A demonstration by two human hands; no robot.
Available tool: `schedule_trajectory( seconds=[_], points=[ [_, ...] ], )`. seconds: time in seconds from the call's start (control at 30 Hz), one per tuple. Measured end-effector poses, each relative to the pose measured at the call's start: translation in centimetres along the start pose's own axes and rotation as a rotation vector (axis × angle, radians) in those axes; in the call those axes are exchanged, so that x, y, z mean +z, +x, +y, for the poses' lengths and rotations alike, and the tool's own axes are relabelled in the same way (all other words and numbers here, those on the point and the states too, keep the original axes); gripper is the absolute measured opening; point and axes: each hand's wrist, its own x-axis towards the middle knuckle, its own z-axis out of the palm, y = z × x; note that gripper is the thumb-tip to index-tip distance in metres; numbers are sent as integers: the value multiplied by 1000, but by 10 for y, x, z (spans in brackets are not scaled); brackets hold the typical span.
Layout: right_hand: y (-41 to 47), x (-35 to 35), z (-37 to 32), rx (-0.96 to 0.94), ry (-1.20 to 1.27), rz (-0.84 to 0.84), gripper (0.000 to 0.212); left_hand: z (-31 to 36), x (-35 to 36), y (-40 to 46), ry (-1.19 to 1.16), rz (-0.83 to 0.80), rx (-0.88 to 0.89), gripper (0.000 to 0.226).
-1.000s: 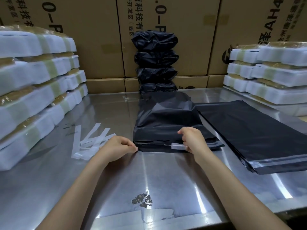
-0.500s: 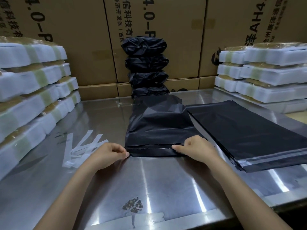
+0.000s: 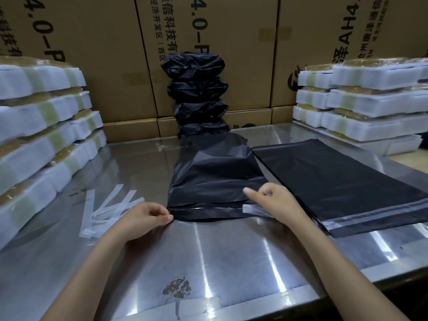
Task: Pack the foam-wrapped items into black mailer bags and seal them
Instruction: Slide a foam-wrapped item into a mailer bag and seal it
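Observation:
A filled black mailer bag (image 3: 215,177) lies in the middle of the steel table (image 3: 231,251), its open end toward me. My left hand (image 3: 143,216) pinches the bag's near left corner. At the near right corner, my right hand (image 3: 275,200) has curled fingers on a white release strip (image 3: 251,208) peeled off the flap, thumb pointing left. A glossy adhesive line (image 3: 208,207) shows along the flap. Foam-wrapped items are stacked at the left (image 3: 41,126) and the right (image 3: 361,100).
A flat pile of empty black mailer bags (image 3: 335,181) lies just right of the filled bag. Sealed black bags (image 3: 196,93) are stacked at the back against cardboard boxes (image 3: 104,66). Several peeled white strips (image 3: 104,209) lie left of my left hand.
Half a second ago my right hand lay flat on the flap edge. It has since lifted, and the white strip shows under its fingers again. My left hand kept its pinch on the corner.

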Motion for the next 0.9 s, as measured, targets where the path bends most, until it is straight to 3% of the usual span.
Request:
schedule_trajectory(
  seconds=[0.13,0.2,0.3,0.4,0.5,0.67,0.9],
  points=[
    [-2,2,-6,-4,-366,-134,50,0,1,0,1,-2,-6,18],
    [0,1,-5,-19,-354,-162,48,-1,1,0,-1,0,-7,18],
    [3,-3,-2,62,-27,-113,53,-1,1,0,-2,8,-6,17],
    [8,-9,-5,300,507,-20,35,-1,0,0,12,10,-4,17],
    [12,-18,-2,401,1019,9,36,0,-1,-1,31,0,1,18],
    [7,-33,14,421,1128,-5,45,2,1,-3,30,-3,-1,20],
    [2,-59,29,380,1819,-11,51,3,-4,-5,42,-48,17,16]
  ],
)
